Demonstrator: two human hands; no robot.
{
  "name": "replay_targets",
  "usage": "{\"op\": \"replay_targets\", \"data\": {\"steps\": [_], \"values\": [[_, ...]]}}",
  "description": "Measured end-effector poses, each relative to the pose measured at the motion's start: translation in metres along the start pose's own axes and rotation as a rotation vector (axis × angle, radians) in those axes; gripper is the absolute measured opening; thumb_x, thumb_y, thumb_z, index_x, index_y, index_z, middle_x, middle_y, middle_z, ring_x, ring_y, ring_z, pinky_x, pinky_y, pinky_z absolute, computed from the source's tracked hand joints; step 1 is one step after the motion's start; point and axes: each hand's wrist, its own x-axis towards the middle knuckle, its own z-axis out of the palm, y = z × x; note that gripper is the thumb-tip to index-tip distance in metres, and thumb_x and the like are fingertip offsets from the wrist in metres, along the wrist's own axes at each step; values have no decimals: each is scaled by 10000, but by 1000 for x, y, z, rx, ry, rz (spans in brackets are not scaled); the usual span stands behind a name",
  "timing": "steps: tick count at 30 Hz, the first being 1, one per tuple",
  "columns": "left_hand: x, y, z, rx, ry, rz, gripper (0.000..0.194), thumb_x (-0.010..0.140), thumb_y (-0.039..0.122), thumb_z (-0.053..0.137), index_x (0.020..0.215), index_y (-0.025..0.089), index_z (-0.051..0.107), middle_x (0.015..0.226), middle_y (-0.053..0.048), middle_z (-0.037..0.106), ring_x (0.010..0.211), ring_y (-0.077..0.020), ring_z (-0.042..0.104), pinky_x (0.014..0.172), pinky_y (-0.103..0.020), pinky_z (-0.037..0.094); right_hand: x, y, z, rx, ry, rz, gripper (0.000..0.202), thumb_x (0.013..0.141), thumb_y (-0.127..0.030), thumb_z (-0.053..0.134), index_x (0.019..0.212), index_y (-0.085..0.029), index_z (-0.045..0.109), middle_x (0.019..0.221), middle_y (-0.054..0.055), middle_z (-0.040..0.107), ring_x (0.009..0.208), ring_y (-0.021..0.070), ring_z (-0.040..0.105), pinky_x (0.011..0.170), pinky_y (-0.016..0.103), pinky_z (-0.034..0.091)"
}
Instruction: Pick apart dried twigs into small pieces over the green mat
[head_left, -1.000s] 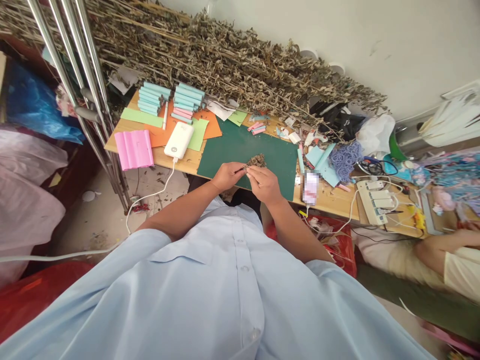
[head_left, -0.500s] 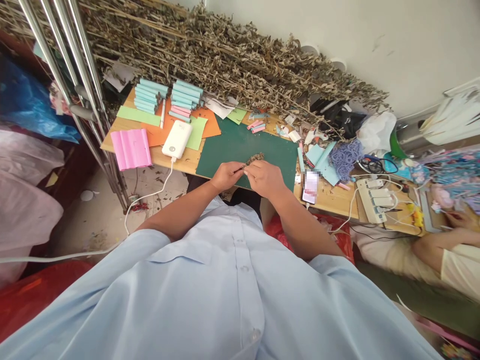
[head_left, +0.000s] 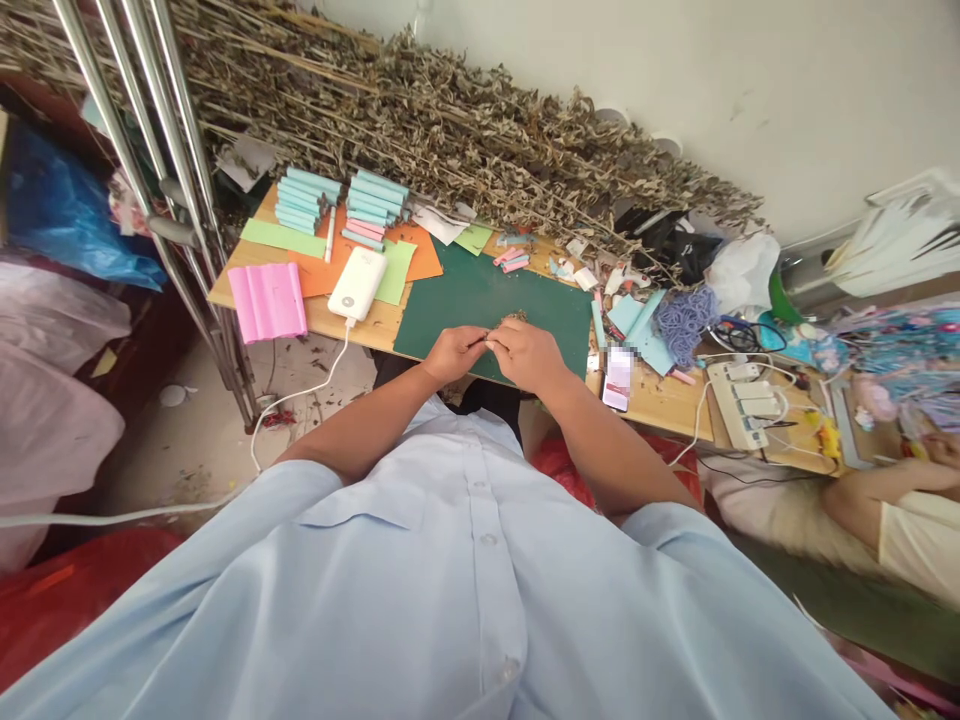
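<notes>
Left hand (head_left: 453, 353) and right hand (head_left: 528, 353) touching, at near edge of green mat (head_left: 559, 310); can't tell if gripping. Dried-leaf clump (head_left: 516, 316) part-hidden beyond right hand. Fine leaf-work, apparently; next calls for light pinch.

Likely craft workshop, dried plants (head_left: 450, 130), green mat (head_left: 551, 300)

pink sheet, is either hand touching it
No, the left hand and the right hand meet over the green mat, while the pink sheet lies apart, well to their left.
</notes>
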Motion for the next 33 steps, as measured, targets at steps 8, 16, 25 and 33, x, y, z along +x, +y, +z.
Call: {"op": "replay_targets", "data": {"steps": [8,16,25,33], "values": [[2,4,-3,5,-14,-2,337,1029,427,561,944,160,749,873,-65,748,813,-166,679,768,-263,496,-20,6,20,225,266,-2,316,1053,-355,487,1158,-253,767,1152,86,765,1086,238,711,973,382,576],[2,7,-3,21,-21,-38,304,1022,369,558,882,154,720,844,-72,739,810,-165,662,770,-260,496,-27,2,31,208,271,-32,348,1067,-341,450,1168,-247,770,1173,95,753,1108,232,702,994,381,578],[1,8,-3,44,-22,-37,265,1018,301,542,947,155,752,897,-66,759,835,-162,681,787,-260,500,-13,0,18,204,156,22,288,1044,-314,480,1062,-228,754,1123,94,740,1050,241,687,937,371,558],[1,5,-3,8,-6,-19,286,1021,351,562,1032,169,782,965,-63,784,883,-176,718,805,-267,516,-2,-3,8,217,56,67,178,993,-287,561,969,-236,730,1026,75,728,955,240,663,867,359,521]]}}
